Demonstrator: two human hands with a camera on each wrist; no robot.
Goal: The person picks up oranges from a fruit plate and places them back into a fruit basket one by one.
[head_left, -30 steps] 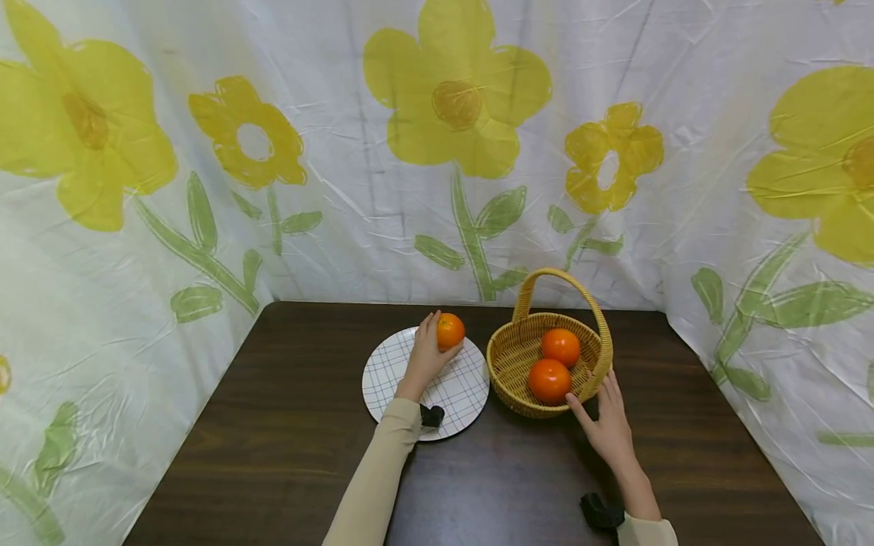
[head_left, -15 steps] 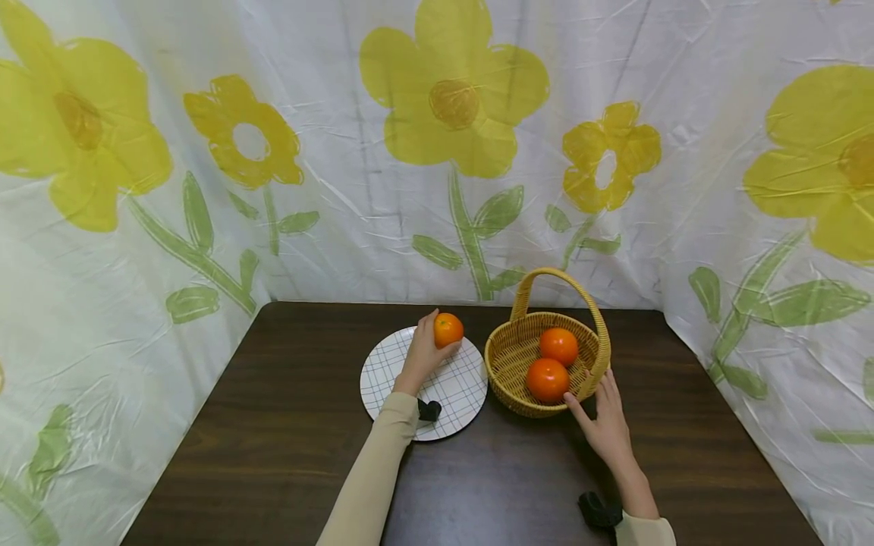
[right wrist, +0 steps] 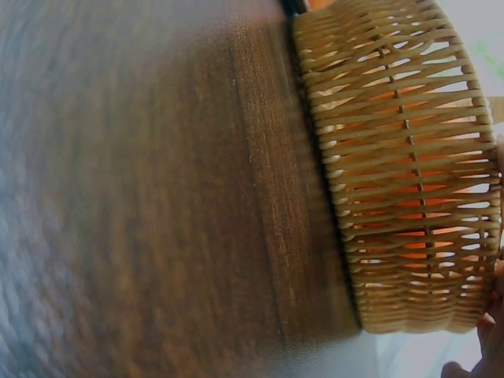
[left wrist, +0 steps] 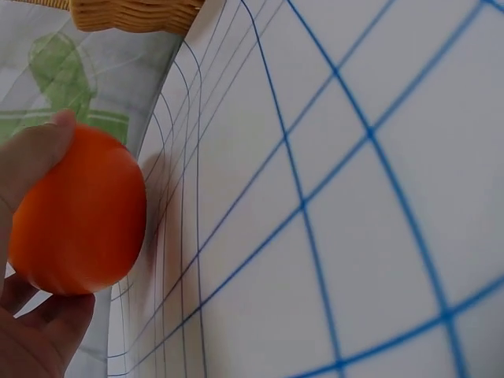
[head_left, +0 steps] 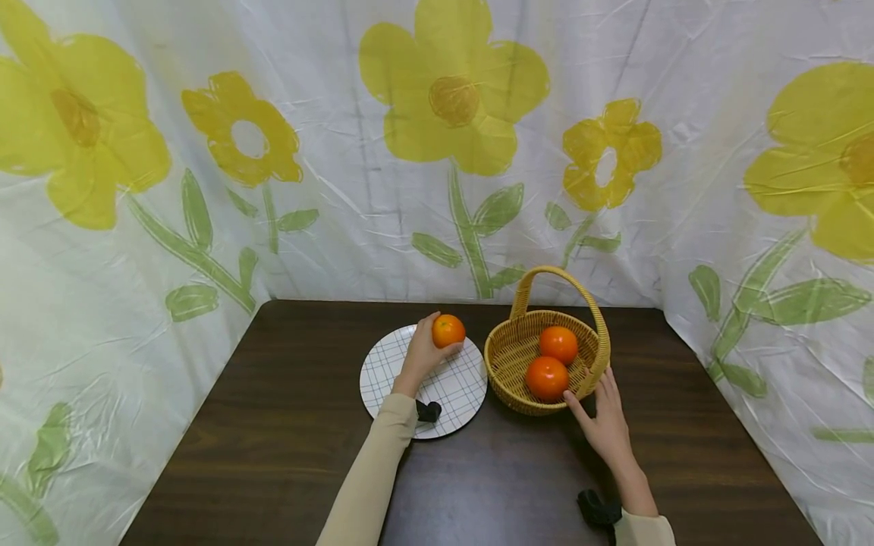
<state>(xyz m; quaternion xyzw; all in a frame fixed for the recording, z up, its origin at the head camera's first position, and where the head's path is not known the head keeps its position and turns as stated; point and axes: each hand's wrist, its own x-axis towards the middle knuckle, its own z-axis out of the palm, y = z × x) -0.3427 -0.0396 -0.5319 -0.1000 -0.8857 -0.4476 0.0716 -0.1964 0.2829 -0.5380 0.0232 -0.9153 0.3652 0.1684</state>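
In the head view, my left hand [head_left: 425,350] holds an orange fruit [head_left: 448,331] over the far part of a white round plate [head_left: 382,379] with a blue grid pattern. The left wrist view shows the thumb on one side of the fruit [left wrist: 83,213] and fingertips on the other. My right hand [head_left: 610,428] touches the near right side of a yellow wicker basket [head_left: 501,371], thumb at the rim and fingers spread along the outside by the handle's base. Two orange-red fruits, one farther back [head_left: 559,344] and one nearer [head_left: 547,378], lie inside the basket.
Plate and basket stand side by side on a dark brown wooden table [head_left: 273,425]. A white curtain [head_left: 328,250] printed with yellow flowers hangs behind and along both sides. The basket's tall handle [head_left: 563,273] arches over its opening. A black strap piece [head_left: 598,509] is on the right wrist.
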